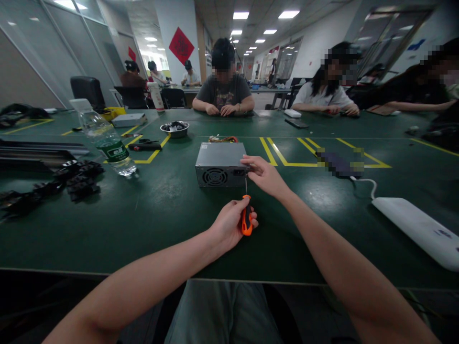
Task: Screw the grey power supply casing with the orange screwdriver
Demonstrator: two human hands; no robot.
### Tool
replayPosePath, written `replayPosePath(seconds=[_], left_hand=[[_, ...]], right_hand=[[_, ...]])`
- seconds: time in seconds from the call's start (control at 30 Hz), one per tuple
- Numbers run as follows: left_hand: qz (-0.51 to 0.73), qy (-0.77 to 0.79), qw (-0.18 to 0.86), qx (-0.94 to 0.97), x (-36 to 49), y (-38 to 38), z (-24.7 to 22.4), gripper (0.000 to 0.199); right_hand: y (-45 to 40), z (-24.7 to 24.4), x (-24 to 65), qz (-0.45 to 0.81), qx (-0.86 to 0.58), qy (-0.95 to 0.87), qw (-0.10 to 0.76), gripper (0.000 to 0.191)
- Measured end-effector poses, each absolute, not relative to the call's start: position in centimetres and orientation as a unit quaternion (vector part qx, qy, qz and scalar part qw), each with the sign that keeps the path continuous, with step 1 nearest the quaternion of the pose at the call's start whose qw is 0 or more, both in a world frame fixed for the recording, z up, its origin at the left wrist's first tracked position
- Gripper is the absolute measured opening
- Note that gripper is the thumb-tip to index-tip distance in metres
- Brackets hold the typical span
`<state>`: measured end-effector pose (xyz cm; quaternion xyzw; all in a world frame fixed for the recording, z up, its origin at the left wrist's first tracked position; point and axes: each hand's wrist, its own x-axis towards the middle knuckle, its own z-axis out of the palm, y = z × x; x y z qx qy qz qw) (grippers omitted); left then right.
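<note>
A grey metal computer power supply [220,155] sits on the green table, its fan grille and power socket facing me. My left hand [229,220] is wrapped round the orange and black handle of a screwdriver [246,220]. The thin shaft points away from me, and its tip meets the lower right part of the power supply's near face. My right hand [267,177] is closed at the unit's right front corner, fingertips against its edge close to the shaft. Whatever the tip touches is too small to make out. Coloured cables [224,139] show behind the unit.
A water bottle [114,148], dark metal parts [82,179] and a metal bowl [174,129] with small items are on the left. At right, a white power bank [416,229] is cabled to a blurred phone [340,162]. A person [224,91] sits opposite.
</note>
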<state>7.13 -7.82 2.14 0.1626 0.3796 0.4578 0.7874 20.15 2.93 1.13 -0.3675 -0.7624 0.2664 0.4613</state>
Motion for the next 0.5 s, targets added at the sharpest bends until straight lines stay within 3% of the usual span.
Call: replayPosePath(seconds=[0.23, 0.5], left_hand=[[0.424, 0.375, 0.808, 0.167, 7.02, -7.65, 1.91, 0.029], [0.450, 0.388, 0.788, 0.163, 7.10, -7.80, 2.09, 0.013]], right_hand=[[2.69, 1.43, 20.06, 0.274, -0.375, -0.758, 0.458, 0.040], [2.75, 1.39, 20.10, 0.272, -0.375, -0.761, 0.455, 0.040]])
